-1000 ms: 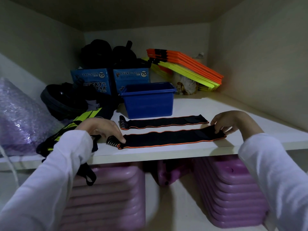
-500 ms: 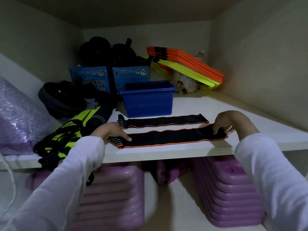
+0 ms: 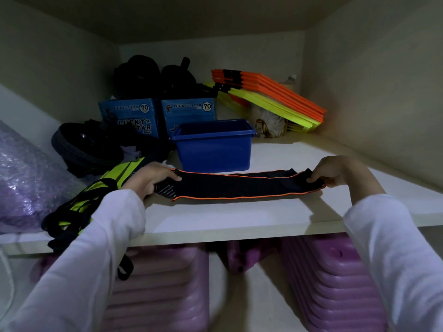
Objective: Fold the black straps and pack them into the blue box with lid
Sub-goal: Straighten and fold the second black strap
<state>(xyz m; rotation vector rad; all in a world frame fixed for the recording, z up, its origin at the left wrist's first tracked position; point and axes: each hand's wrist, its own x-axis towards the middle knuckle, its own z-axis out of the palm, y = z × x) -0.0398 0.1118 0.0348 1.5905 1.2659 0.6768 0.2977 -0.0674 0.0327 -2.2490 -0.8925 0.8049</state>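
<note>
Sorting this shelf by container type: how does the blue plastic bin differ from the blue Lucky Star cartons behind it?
The blue plastic bin is plain, open-topped and has a rolled rim; the Lucky Star cartons are printed with lettering and a "70" badge. The bin stands forward on the shelf; the cartons stand behind it with black gear on top. Both are blue and upright.

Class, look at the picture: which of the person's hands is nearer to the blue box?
Left. The left hand grips the strap's end just beside the blue box; the right hand holds the far end, well clear.

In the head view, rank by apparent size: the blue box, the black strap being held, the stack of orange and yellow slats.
Blue box and stack of orange and yellow slats look alike, the stack farther back; black strap smallest.
</note>
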